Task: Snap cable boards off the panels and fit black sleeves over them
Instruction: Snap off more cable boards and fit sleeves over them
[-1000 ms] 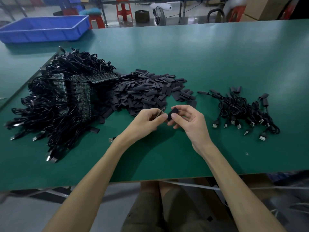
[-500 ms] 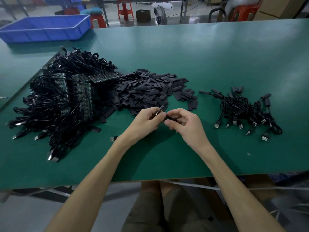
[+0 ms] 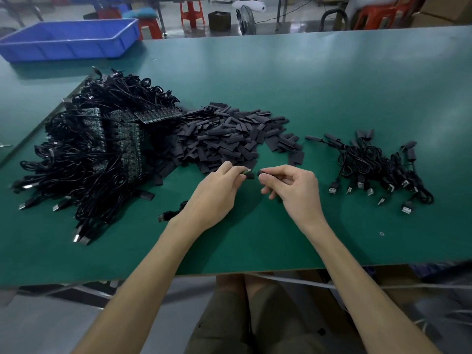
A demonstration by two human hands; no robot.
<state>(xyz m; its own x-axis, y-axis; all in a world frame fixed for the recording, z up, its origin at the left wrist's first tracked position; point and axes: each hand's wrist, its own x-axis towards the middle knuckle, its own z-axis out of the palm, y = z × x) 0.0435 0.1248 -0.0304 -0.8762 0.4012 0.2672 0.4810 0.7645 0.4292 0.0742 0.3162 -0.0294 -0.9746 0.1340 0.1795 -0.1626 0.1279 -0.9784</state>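
While both hands hang just above the green desk (image 3: 281, 80) near its front edge, the left hand (image 3: 217, 195) pinches a small cable board (image 3: 246, 171) between thumb and fingertips, its shiny tip pointing right; the right hand (image 3: 293, 190) pinches a black sleeve (image 3: 261, 172) between thumb and forefinger, with the other fingers curled beneath; the sleeve's open end faces the board's tip, just beside it, with a narrow gap showing between them. Behind the hands lies a loose heap of sleeves (image 3: 229, 139), flat and black, spreading across the middle of the desk; to its left, touching it, sits a large tangle of black cables with panels (image 3: 122, 139) stacked in it, USB plugs sticking out along its near side. A single USB plug (image 3: 163, 217) lies on the desk beside the left wrist; whether it belongs to the held board I cannot tell. Well to the right of the hands rests a smaller bundle of sleeved cables (image 3: 378, 169); a blue bin (image 3: 69, 39) stands at the far left corner.
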